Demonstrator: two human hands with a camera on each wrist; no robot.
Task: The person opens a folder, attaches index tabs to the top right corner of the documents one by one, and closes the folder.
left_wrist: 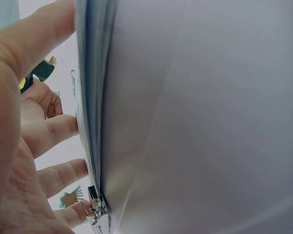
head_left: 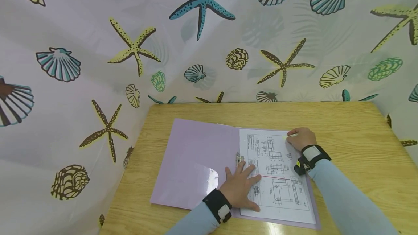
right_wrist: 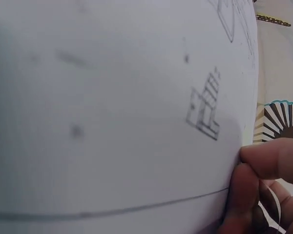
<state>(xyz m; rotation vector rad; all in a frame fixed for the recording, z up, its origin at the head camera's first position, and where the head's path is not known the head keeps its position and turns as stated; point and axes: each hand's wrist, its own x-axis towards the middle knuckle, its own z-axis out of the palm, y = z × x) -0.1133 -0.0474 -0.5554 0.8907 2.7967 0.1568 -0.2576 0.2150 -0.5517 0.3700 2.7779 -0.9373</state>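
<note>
A lilac folder [head_left: 199, 162] lies opened out on the table. Printed sheets with technical drawings [head_left: 277, 198] rest on its right half, a metal clip [head_left: 240, 158] at their left edge. My left hand [head_left: 240, 188] is laid on the left margin of the sheets with its fingers spread, fingertips just below the clip. In the left wrist view those fingers [left_wrist: 53, 131] reach to the edge of the paper stack. At the top right corner of the sheets, my right hand [head_left: 302, 140] pinches the paper edge between thumb and forefinger [right_wrist: 268, 158].
The wooden table [head_left: 352, 148] extends around the folder on every side. Behind it and to the sides hangs a white curtain [head_left: 209, 53] printed with starfish and shells. Both wrists carry black straps [head_left: 217, 204].
</note>
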